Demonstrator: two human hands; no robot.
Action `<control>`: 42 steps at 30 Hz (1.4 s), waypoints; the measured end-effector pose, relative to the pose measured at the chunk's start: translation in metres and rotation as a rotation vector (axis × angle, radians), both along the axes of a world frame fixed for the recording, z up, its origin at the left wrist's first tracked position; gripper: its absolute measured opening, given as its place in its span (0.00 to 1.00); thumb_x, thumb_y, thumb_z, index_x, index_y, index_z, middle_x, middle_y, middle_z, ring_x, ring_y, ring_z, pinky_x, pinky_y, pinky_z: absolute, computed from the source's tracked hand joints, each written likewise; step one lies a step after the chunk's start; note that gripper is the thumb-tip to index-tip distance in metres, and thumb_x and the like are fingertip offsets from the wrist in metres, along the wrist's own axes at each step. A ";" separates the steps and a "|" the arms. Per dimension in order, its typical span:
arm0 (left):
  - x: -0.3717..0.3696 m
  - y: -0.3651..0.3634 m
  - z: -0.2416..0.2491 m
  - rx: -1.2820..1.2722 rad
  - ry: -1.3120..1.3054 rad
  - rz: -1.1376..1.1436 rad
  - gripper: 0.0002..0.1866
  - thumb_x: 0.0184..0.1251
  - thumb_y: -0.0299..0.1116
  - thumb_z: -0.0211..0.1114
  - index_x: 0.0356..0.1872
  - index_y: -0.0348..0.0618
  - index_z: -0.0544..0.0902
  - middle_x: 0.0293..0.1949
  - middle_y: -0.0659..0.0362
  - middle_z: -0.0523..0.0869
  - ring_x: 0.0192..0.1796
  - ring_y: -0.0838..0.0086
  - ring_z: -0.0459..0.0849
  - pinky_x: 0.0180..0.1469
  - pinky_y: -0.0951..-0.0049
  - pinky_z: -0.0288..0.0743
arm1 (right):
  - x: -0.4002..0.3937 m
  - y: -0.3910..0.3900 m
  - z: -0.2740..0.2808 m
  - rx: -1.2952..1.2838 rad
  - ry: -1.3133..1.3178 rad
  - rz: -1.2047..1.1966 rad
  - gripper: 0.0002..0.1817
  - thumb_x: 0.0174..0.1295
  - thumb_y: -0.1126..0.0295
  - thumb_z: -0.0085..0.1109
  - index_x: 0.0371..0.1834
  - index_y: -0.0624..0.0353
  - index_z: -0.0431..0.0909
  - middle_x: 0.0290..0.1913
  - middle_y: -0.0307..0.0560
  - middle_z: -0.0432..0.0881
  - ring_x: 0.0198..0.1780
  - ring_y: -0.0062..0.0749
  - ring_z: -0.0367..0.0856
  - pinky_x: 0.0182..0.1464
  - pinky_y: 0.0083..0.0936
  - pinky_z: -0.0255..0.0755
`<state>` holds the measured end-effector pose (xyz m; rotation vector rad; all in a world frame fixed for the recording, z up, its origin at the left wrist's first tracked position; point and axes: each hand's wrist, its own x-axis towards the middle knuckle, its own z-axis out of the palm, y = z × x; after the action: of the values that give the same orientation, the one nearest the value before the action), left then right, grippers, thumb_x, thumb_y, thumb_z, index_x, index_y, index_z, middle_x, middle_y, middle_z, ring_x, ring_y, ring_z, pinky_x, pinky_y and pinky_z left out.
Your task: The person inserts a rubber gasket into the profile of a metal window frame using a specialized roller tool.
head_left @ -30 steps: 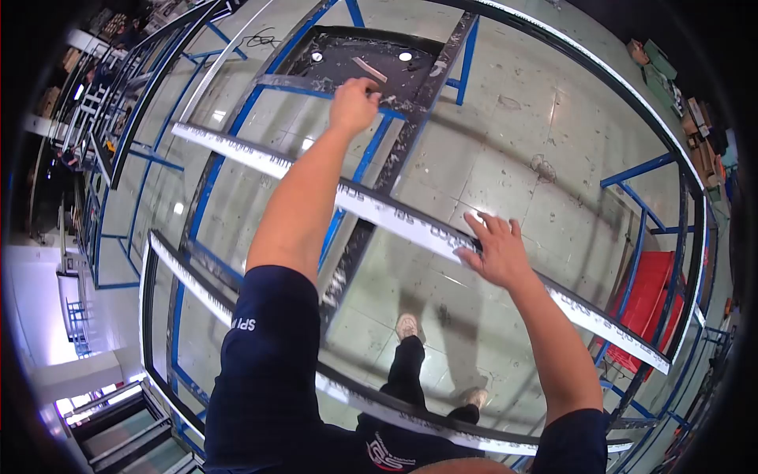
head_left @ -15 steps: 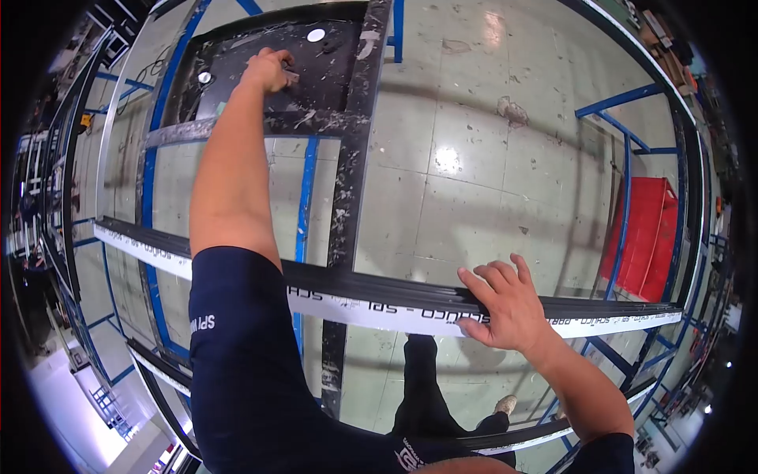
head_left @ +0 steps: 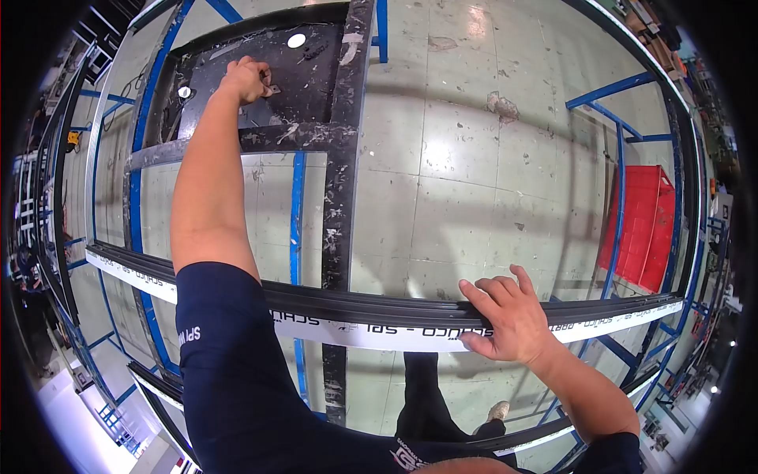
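Over a black tray in the upper left, my left hand has its fingers curled together. A small greyish piece shows at its fingertips, too small to name, and the palm side is hidden. My right hand lies across a long black window-frame profile with white printed film along its side. Its fingers are spread over the top, and the thumb touches the film. Two small white discs, one upper disc and one left disc, lie in the tray.
A scuffed dark beam runs from the tray under the profile. Blue metal legs stand around it. Right of centre, a red bin sits on the tiled floor. More black frame bars surround me.
The view has shifted slightly, so the tray and beam appear a little further left. My left hand stays curled over the tray; my right hand stays on the profile.
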<state>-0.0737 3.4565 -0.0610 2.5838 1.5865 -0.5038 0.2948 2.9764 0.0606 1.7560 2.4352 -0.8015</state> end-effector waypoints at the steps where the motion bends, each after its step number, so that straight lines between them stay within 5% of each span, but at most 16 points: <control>1: -0.002 -0.003 -0.002 0.021 -0.032 0.053 0.15 0.52 0.39 0.77 0.40 0.53 0.84 0.49 0.58 0.86 0.63 0.60 0.75 0.62 0.56 0.71 | 0.000 0.000 0.000 0.000 -0.003 0.002 0.39 0.55 0.42 0.63 0.68 0.49 0.73 0.52 0.50 0.79 0.55 0.45 0.76 0.71 0.61 0.56; 7: 0.006 -0.034 0.021 -0.031 -0.126 0.205 0.12 0.56 0.36 0.75 0.40 0.50 0.83 0.44 0.56 0.89 0.54 0.55 0.85 0.56 0.56 0.77 | 0.002 -0.007 -0.002 0.038 -0.016 -0.004 0.39 0.55 0.42 0.62 0.69 0.50 0.72 0.51 0.48 0.79 0.54 0.44 0.77 0.72 0.60 0.55; 11: 0.010 -0.055 0.036 0.201 -0.208 0.207 0.15 0.60 0.32 0.71 0.48 0.50 0.82 0.44 0.54 0.89 0.53 0.56 0.85 0.54 0.56 0.78 | 0.004 -0.013 -0.004 0.062 0.011 -0.038 0.37 0.57 0.43 0.61 0.68 0.50 0.72 0.49 0.48 0.80 0.53 0.43 0.78 0.72 0.59 0.55; 15: 0.030 -0.105 0.081 0.380 -0.704 0.113 0.14 0.62 0.28 0.69 0.49 0.47 0.84 0.42 0.52 0.88 0.47 0.56 0.86 0.51 0.62 0.79 | 0.005 -0.014 -0.004 0.079 0.010 -0.079 0.35 0.60 0.44 0.59 0.68 0.50 0.73 0.47 0.48 0.81 0.53 0.44 0.78 0.72 0.59 0.54; 17: 0.056 -0.154 0.105 0.390 -1.021 0.066 0.12 0.63 0.27 0.70 0.47 0.41 0.85 0.41 0.52 0.87 0.42 0.61 0.87 0.47 0.69 0.78 | 0.007 -0.022 -0.007 0.154 0.077 -0.084 0.33 0.61 0.45 0.58 0.66 0.51 0.74 0.46 0.49 0.81 0.54 0.45 0.77 0.73 0.60 0.53; 21: 0.077 -0.273 0.118 0.093 -1.463 0.183 0.13 0.72 0.24 0.64 0.55 0.36 0.79 0.48 0.54 0.87 0.48 0.73 0.85 0.54 0.75 0.77 | 0.009 -0.038 -0.033 0.344 0.241 -0.150 0.25 0.62 0.48 0.58 0.55 0.52 0.79 0.41 0.50 0.79 0.55 0.48 0.77 0.73 0.62 0.52; 24: 0.118 -0.400 0.167 0.175 -1.297 0.298 0.11 0.73 0.25 0.63 0.52 0.31 0.78 0.48 0.52 0.85 0.47 0.71 0.84 0.54 0.73 0.77 | 0.005 -0.045 -0.040 0.523 0.251 -0.214 0.16 0.60 0.53 0.61 0.43 0.50 0.80 0.41 0.48 0.78 0.54 0.45 0.76 0.73 0.63 0.50; 28: 0.154 -0.523 0.170 0.014 -1.596 0.400 0.08 0.73 0.26 0.63 0.48 0.34 0.78 0.43 0.55 0.83 0.46 0.73 0.81 0.52 0.73 0.78 | 0.001 -0.087 -0.024 0.790 0.242 -0.522 0.13 0.60 0.59 0.61 0.45 0.49 0.79 0.45 0.46 0.75 0.55 0.44 0.73 0.74 0.61 0.48; 32: 0.191 -0.624 0.192 -0.192 -1.568 0.472 0.05 0.72 0.24 0.62 0.44 0.36 0.78 0.41 0.58 0.81 0.44 0.75 0.80 0.51 0.75 0.76 | 0.022 -0.203 0.002 0.843 0.624 -0.786 0.13 0.57 0.67 0.64 0.46 0.49 0.81 0.49 0.46 0.75 0.56 0.45 0.72 0.66 0.53 0.56; 35: 0.240 -0.701 0.205 -0.290 -1.402 0.250 0.06 0.68 0.21 0.65 0.44 0.38 0.79 0.41 0.58 0.83 0.43 0.76 0.80 0.50 0.76 0.76 | 0.085 -0.320 0.029 0.784 0.622 -0.808 0.14 0.57 0.69 0.65 0.47 0.50 0.80 0.47 0.47 0.76 0.53 0.46 0.73 0.59 0.46 0.63; 42: 0.435 -0.918 0.210 -0.694 -1.381 0.121 0.10 0.64 0.18 0.67 0.44 0.38 0.79 0.40 0.59 0.84 0.43 0.77 0.82 0.50 0.77 0.76 | 0.249 -0.583 0.071 0.690 0.623 -0.726 0.13 0.60 0.69 0.66 0.48 0.55 0.81 0.47 0.48 0.78 0.49 0.45 0.75 0.51 0.35 0.70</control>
<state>0.3615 2.5386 0.1489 1.5269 0.7864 0.5690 0.5439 2.3939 0.1319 3.1834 2.6067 -0.6255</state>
